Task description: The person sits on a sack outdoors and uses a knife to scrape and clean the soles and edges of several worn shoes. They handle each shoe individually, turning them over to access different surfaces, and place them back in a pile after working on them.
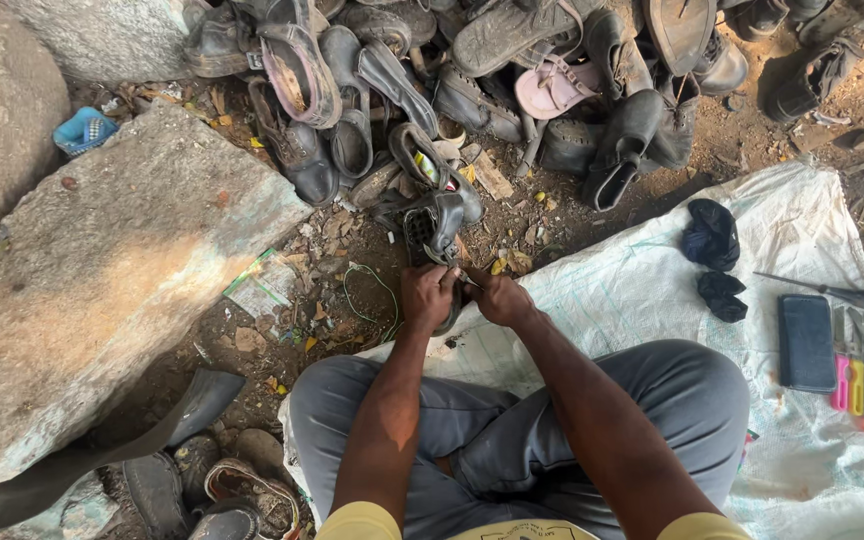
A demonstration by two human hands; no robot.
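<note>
While we sit cross-legged on the white sack cloth (642, 280), our left hand (430, 297) is closed around the near end of a dark shoe (436, 225), and our right hand (497, 298) is clenched just beside it, the fingers pinching something small at the shoe's edge; what it is, we cannot tell. The shoe stands between our knees and the far pile, its open side turned up to us.

We judge the work on this shoe is in the middle: it is opened and held firm, but nothing shows it is finished. A green thread (377, 290) lies loose on the ground just left of the hands.

Farther away, the heap of old shoes (472, 80) waits untouched. At right on the cloth lie dark rags (712, 235), a black flat case (805, 342) and coloured hand tools (862, 375). A big stone slab (102, 280) fills the left.
</note>
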